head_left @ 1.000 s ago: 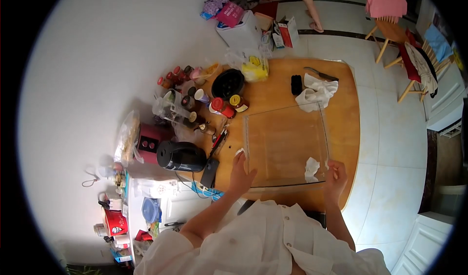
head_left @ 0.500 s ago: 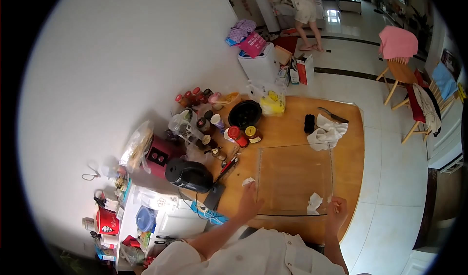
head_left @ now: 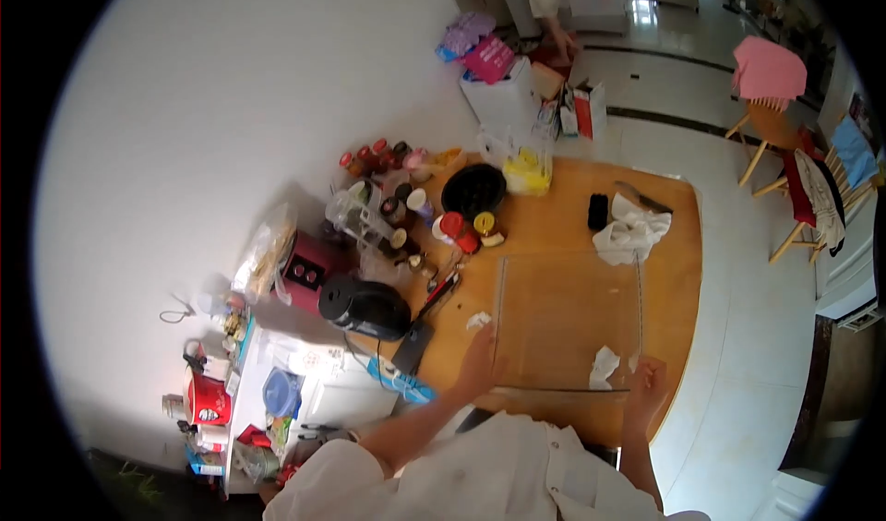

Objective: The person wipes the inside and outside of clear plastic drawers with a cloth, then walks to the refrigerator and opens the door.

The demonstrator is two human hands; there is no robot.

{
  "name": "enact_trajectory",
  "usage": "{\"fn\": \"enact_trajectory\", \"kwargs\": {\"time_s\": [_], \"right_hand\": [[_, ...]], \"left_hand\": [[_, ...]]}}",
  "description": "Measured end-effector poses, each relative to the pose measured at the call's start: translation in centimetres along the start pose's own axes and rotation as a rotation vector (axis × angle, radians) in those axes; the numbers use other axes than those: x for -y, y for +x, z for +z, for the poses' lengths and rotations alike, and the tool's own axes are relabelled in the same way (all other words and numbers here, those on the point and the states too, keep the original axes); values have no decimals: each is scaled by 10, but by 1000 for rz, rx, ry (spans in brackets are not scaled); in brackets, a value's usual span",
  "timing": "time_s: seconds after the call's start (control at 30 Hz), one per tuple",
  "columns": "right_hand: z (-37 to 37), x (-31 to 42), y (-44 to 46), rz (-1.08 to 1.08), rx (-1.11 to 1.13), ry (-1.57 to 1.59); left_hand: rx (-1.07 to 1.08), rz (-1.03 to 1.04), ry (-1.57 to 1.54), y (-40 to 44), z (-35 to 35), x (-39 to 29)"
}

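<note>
A clear rectangular sheet or shallow tray (head_left: 568,313) with dark-marked side edges lies on the wooden table in front of me. My left hand (head_left: 478,366) is along its left edge, fingers stretched out, close below a crumpled white tissue (head_left: 479,320). At the lower right corner is my right hand (head_left: 649,383), its fingers curled together; what they hold, if anything, is hidden. A small white scrap (head_left: 634,362) shows beside those fingers. Another torn tissue (head_left: 604,368) rests at the clear piece's lower right area.
Beyond the clear piece are a white cloth (head_left: 635,235), a knife (head_left: 643,198) and a black object (head_left: 598,212). Jars (head_left: 460,232), a black bowl (head_left: 473,191) and a black kettle (head_left: 366,307) crowd the left side. A person (head_left: 544,4) stands in the background.
My view has tilted slightly, so the table sits higher and farther right. My right hand's fingers have turned and curled more; my left hand stays by the left edge. The background person bends lower.
</note>
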State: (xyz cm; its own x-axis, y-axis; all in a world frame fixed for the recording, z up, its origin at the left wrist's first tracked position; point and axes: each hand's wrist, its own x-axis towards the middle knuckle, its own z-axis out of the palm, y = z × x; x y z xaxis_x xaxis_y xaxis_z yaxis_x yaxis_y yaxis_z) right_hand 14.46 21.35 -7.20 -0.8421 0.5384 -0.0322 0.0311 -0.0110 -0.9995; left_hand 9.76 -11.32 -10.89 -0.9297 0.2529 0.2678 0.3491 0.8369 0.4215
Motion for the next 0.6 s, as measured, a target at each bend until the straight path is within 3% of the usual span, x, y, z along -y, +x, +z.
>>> {"fn": "enact_trajectory", "kwargs": {"time_s": [0.17, 0.33, 0.6], "right_hand": [[3, 10, -1, 49, -10, 6], [3, 0, 1, -47, -16, -41], [4, 13, 0, -17, -21, -48]], "left_hand": [[101, -193, -105, 3, -2, -8], [141, -289, -133, 10, -13, -19], [151, -378, -257, 14, -21, -30]]}}
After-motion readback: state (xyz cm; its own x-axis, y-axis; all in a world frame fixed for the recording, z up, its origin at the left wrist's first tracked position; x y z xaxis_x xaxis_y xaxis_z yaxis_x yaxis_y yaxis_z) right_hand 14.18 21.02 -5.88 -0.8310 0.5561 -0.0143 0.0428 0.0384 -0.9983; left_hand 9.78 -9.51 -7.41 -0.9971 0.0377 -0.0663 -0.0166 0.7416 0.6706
